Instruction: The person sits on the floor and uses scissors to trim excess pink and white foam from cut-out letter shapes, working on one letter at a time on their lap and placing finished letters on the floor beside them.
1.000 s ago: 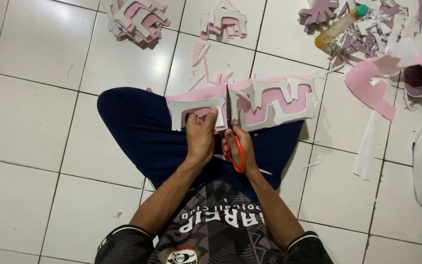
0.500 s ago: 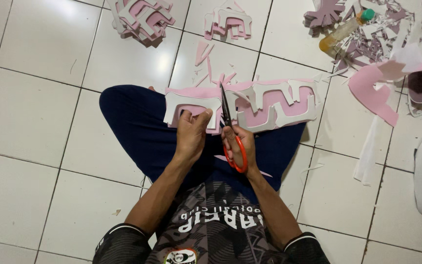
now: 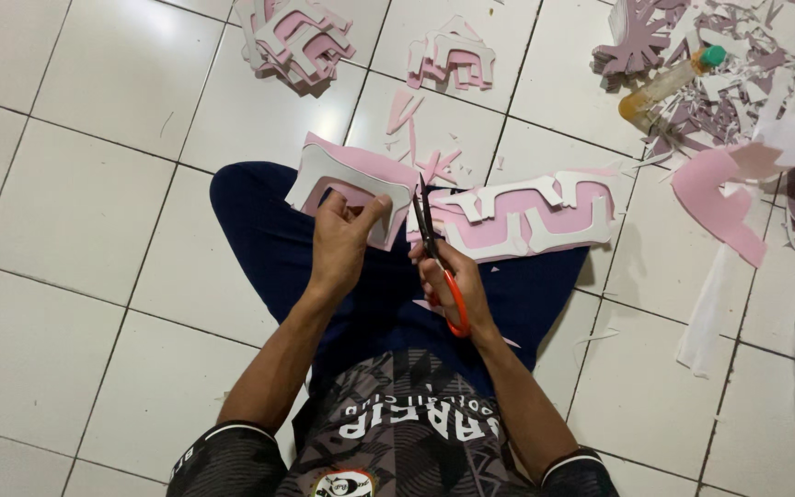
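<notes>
I sit cross-legged on a white tiled floor. My left hand [image 3: 342, 241] grips the left end of a pink and white foam strip [image 3: 342, 179] with cut letter shapes. My right hand [image 3: 453, 285] holds orange-handled scissors [image 3: 430, 230], blades pointing up into the strip between its left piece and its right part [image 3: 531, 216]. The right part lies over my right knee.
Two stacks of cut pink foam shapes [image 3: 294, 39] [image 3: 453, 60] lie on the floor ahead. Small pink offcuts [image 3: 420, 147] sit just past my knees. At the far right are a glue bottle [image 3: 669, 85], a heap of scraps [image 3: 738, 64] and a curled pink strip [image 3: 720, 198].
The left end of the foam strip has tilted up and away from the right part as the scissors moved through it. My view has shifted slightly.
</notes>
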Demonstrator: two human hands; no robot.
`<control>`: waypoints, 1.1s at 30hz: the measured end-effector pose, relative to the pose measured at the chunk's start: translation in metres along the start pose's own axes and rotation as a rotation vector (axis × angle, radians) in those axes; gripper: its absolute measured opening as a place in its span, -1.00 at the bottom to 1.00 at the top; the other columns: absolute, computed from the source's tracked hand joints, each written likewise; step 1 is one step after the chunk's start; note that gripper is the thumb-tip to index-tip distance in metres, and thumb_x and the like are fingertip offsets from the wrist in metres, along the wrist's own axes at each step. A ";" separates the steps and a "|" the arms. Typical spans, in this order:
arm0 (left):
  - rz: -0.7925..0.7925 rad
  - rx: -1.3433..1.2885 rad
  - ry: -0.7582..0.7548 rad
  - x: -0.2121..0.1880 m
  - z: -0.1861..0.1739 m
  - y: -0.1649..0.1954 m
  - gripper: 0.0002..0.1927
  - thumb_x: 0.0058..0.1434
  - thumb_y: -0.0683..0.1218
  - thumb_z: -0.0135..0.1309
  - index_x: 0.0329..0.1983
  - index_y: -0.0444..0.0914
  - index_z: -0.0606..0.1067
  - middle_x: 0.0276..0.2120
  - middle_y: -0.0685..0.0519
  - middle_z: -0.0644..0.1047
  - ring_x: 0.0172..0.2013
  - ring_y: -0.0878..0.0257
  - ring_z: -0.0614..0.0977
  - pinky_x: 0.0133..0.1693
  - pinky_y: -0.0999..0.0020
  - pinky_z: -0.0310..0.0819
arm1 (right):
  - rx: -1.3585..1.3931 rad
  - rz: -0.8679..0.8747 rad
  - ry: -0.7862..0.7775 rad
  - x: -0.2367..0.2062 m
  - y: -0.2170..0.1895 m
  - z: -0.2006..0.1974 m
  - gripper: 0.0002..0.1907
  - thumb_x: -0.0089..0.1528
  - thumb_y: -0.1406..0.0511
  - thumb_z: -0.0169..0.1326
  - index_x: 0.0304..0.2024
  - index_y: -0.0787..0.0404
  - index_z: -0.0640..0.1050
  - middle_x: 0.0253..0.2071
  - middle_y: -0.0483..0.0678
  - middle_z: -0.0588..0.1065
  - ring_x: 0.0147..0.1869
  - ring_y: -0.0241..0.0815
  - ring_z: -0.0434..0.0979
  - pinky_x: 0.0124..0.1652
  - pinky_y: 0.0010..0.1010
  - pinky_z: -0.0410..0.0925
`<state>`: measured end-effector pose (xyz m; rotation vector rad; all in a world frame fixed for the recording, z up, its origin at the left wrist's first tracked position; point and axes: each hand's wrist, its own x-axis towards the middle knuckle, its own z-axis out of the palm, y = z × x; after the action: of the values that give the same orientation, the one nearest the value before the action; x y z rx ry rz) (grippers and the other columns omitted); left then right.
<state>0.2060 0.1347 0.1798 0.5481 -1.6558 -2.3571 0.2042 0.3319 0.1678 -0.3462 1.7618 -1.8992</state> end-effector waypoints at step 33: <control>-0.076 0.335 -0.430 0.014 -0.006 0.034 -0.46 0.13 -0.05 0.33 0.09 -0.41 0.46 -0.30 0.10 0.59 -0.33 0.45 0.60 -0.27 0.49 0.53 | -0.027 0.172 -0.112 -0.013 -0.016 -0.033 -0.30 0.25 -0.14 0.11 -0.03 0.41 0.59 -0.60 -0.22 0.32 -0.63 -0.48 0.22 -0.64 -0.57 0.12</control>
<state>0.1948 0.1121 0.2076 0.1568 -2.2772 -2.3840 0.1943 0.3672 0.1819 -0.2949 1.6887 -1.7044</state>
